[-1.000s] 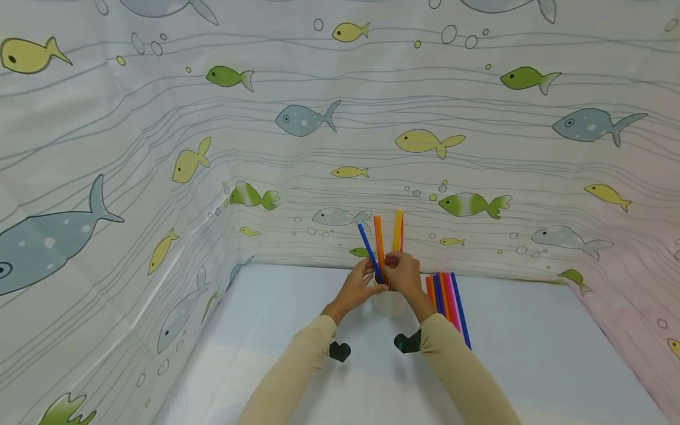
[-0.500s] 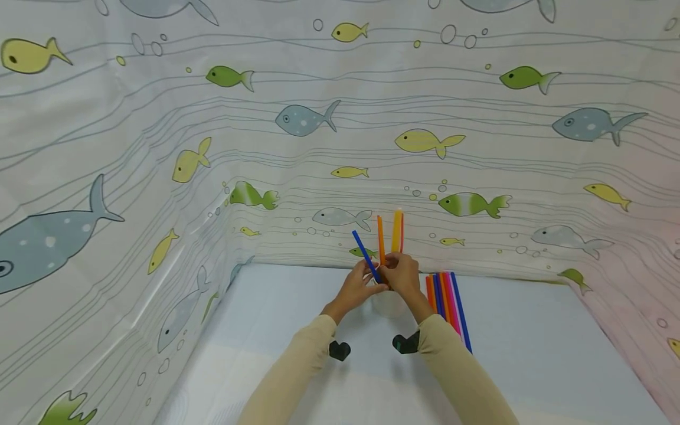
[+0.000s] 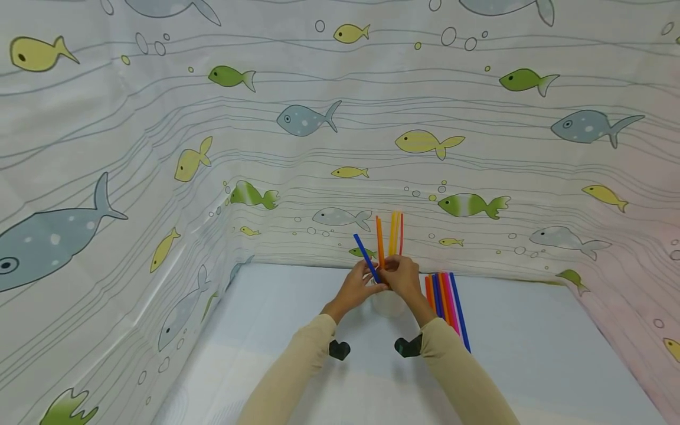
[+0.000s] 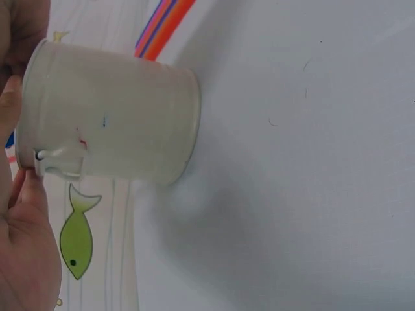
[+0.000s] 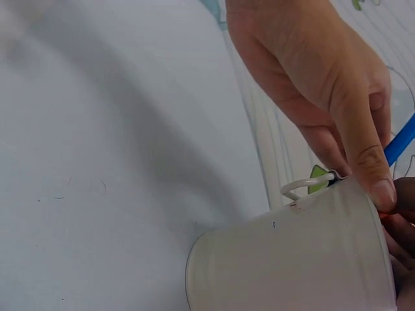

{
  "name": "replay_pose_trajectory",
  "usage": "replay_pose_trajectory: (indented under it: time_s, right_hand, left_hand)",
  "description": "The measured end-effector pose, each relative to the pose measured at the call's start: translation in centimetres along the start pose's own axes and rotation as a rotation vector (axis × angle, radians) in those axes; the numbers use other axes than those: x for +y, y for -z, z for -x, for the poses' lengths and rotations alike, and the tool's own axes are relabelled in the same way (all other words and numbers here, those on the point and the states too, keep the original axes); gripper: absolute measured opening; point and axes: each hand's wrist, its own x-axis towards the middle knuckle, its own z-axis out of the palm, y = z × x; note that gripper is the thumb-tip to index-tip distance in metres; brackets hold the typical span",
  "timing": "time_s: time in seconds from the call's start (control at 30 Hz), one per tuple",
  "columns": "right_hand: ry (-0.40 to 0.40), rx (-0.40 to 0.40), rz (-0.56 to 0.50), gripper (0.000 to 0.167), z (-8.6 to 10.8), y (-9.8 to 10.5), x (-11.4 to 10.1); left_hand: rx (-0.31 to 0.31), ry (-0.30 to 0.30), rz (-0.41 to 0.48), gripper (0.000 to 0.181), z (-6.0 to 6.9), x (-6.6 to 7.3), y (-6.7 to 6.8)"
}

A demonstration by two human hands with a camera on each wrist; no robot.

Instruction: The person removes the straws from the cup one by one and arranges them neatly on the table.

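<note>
A small off-white metal bucket point(image 4: 110, 110) stands on the table. Its side loop handle point(image 5: 305, 186) shows in the right wrist view. My left hand point(image 3: 355, 289) grips the bucket's rim, thumb on the near side and fingers behind. A blue straw point(image 3: 366, 258) leans left out of the bucket beside these fingers. Orange straws point(image 3: 379, 239), yellow straws point(image 3: 394, 230) and a red straw point(image 3: 401, 231) rise from it more upright. At the bucket's mouth, my right hand point(image 3: 402, 276) pinches among the orange straws; its fingertips are partly hidden.
To the right of the bucket, a row of several orange, blue and pink straws point(image 3: 446, 301) lies on the white table point(image 3: 531, 342). A fish-patterned curtain point(image 3: 340, 147) rises behind the table and along both sides.
The blue straw's top has dropped and tilted left. The orange straws shifted slightly, and the yellow straws have spread apart. Both hands stay nearly in place at the bucket.
</note>
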Motion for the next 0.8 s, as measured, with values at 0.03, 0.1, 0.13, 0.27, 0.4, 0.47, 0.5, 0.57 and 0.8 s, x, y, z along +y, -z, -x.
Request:
replay_pose_trajectory:
  time_s: [0.03,0.1,0.13,0.27,0.4,0.47,0.5,0.57,0.8]
  right_hand:
    - [0.006,0.002,-0.005,0.028,0.0,0.0,0.0]
    - [0.012,0.007,-0.013,0.027,0.1,0.1,0.1]
    - [0.015,0.010,-0.017,0.026,0.1,0.1,0.1]
    - [0.031,0.028,-0.011,0.025,0.2,0.3,0.0]
    - [0.060,0.063,-0.011,0.024,0.2,0.6,-0.3]
    - [0.073,0.080,-0.013,0.024,0.2,0.7,-0.6]
    - [0.078,0.086,-0.013,0.024,0.1,0.7,-0.8]
    - [0.089,0.098,-0.003,0.024,-0.1,0.9,-1.0]
    - [0.166,0.175,-0.026,0.023,-0.7,2.0,-2.3]
  left_hand:
    - [0.000,-0.002,0.002,0.078,0.0,0.0,0.0]
    - [-0.001,-0.005,0.004,0.078,-0.1,-0.2,0.0]
    - [-0.002,-0.004,0.003,0.078,-0.1,-0.2,0.0]
    - [-0.006,-0.001,-0.001,0.081,-0.1,-0.4,-0.1]
    - [-0.011,0.004,0.010,0.085,0.0,-0.3,0.0]
    - [-0.013,0.006,0.017,0.086,0.0,-0.3,0.0]
    - [-0.013,0.006,0.019,0.086,0.0,-0.3,0.0]
    - [-0.010,0.005,0.022,0.086,-0.1,-0.3,0.0]
    - [-0.006,0.002,0.024,0.085,-0.2,-0.4,-0.1]
